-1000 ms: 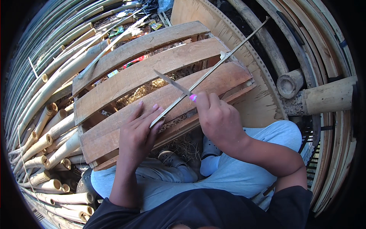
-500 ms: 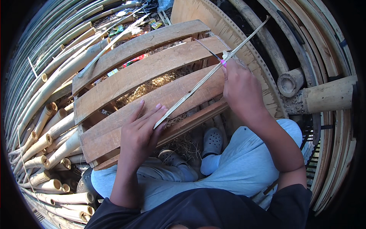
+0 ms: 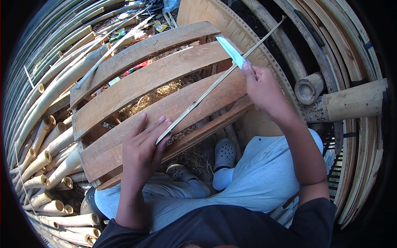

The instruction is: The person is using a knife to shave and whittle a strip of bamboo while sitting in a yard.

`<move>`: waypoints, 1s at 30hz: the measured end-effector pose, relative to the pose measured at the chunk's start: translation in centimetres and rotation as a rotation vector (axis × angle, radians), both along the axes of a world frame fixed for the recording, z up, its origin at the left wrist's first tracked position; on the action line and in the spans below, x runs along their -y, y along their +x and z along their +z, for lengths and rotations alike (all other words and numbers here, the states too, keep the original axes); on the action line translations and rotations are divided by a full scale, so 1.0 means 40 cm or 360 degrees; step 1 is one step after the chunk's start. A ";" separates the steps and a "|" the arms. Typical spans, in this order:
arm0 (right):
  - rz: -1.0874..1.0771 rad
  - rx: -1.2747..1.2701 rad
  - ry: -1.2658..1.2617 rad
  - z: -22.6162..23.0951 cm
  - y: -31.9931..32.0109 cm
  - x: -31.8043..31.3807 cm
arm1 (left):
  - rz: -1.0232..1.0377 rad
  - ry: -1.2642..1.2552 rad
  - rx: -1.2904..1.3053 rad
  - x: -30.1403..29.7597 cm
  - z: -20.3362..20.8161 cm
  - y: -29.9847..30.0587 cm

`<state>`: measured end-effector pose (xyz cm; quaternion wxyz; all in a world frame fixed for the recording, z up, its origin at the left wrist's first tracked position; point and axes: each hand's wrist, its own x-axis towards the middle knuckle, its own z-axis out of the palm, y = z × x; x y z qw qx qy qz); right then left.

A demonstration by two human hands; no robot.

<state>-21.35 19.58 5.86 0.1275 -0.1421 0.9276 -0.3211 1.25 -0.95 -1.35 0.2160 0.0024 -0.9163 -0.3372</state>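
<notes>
A long, thin bamboo strip point(image 3: 202, 98) runs slantwise over a slatted wooden bench point(image 3: 161, 69), from near left to far right. My left hand point(image 3: 143, 145) rests at the bench's near edge, the strip's near end held at thumb and forefinger, other fingers stretched over the wood. A knife point(image 3: 232, 53) is gripped in my right hand point(image 3: 264, 87). Its blade points away to the upper left, with the flat face catching bright light. Near the handle the knife crosses the strip; whether the two touch I cannot tell.
Stacked bamboo poles point(image 3: 62, 93) fill the left side. Beyond the bench stands a curved wooden panel point(image 3: 198, 12). Thick bamboo pieces point(image 3: 351, 103) and long slats point(image 3: 364, 173) lie at right. Dry shavings point(image 3: 159, 93) show between the bench slats; my feet in clogs point(image 3: 225, 153) are below.
The knife has turned from nearly edge-on to showing its broad blade face. A pale curl by the blade is no longer visible. The whole view has shifted slightly.
</notes>
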 end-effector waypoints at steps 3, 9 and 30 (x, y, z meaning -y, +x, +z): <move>0.0069 -0.0110 -0.0006 0.023 -0.024 -0.013 | -0.0005 -0.0002 -0.0004 -0.001 0.001 -0.002; 0.0057 0.0334 0.0188 0.075 -0.017 0.010 | -0.0019 -0.0086 -0.0016 0.001 -0.002 -0.002; -0.0088 0.0344 0.0024 0.049 -0.030 0.011 | 0.0011 -0.0164 -0.0043 0.006 -0.008 0.003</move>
